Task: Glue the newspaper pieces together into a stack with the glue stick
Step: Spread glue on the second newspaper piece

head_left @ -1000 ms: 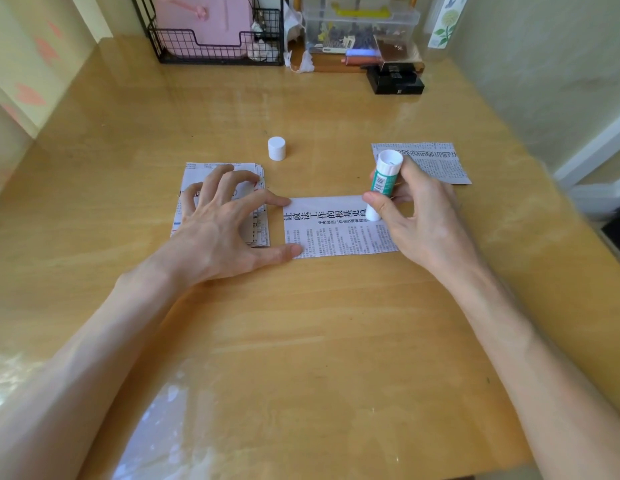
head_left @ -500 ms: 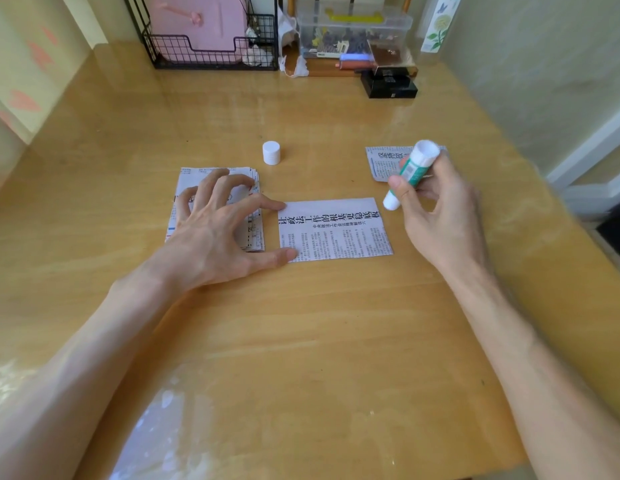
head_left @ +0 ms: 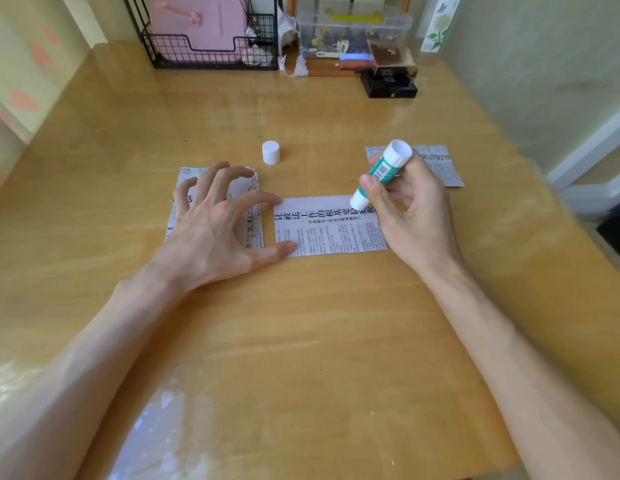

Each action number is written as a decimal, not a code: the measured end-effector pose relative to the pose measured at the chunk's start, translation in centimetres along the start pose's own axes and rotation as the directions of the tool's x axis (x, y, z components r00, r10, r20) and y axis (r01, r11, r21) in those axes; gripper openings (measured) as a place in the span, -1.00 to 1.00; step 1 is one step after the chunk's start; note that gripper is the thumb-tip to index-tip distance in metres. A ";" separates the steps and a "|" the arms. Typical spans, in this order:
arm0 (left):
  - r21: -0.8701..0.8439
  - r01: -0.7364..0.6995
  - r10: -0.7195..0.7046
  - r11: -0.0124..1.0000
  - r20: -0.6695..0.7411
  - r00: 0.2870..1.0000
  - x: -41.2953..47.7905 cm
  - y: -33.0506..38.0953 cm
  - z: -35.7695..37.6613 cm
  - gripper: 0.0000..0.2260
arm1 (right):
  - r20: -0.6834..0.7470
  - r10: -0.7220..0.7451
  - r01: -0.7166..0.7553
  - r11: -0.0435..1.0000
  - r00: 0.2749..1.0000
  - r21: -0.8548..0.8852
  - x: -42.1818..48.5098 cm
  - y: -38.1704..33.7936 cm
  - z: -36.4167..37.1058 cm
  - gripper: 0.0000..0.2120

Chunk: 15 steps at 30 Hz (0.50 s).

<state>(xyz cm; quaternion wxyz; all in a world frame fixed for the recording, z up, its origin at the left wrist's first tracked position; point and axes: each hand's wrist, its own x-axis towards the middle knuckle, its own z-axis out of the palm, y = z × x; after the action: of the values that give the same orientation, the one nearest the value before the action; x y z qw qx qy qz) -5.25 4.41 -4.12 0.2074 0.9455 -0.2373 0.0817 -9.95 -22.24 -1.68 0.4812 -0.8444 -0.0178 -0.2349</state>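
Gripping green-white plastic glue stick [head_left: 381, 173] in right hand [head_left: 416, 216], pinning printed newspaper rectangle [head_left: 329, 230] with spread left hand [head_left: 211, 230]. Could wrinkle under hard swipes.

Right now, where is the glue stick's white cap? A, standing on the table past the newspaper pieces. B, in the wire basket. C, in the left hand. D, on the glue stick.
A: the white cap stands by itself on the table, while the right hand holds the uncapped glue stick.
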 end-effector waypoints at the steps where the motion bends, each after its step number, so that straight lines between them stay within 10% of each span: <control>1: 0.003 0.003 -0.003 1.000 0.000 1.000 0.0 0.0 0.1 -0.33 | 0.013 0.005 -0.005 1.000 1.000 0.008 0.0 0.0 0.2 -0.80; 15: 0.005 0.045 -0.045 0.999 0.003 0.999 -0.1 0.0 0.3 -0.30 | 0.216 -0.044 0.092 0.972 0.975 -0.216 0.3 -0.6 1.3 -0.76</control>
<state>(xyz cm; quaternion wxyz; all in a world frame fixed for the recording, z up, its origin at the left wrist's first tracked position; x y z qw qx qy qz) -5.32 4.30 -4.46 0.2064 0.9512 -0.2162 0.0761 -9.38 -20.90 -1.64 0.3696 -0.9124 -0.0707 -0.1613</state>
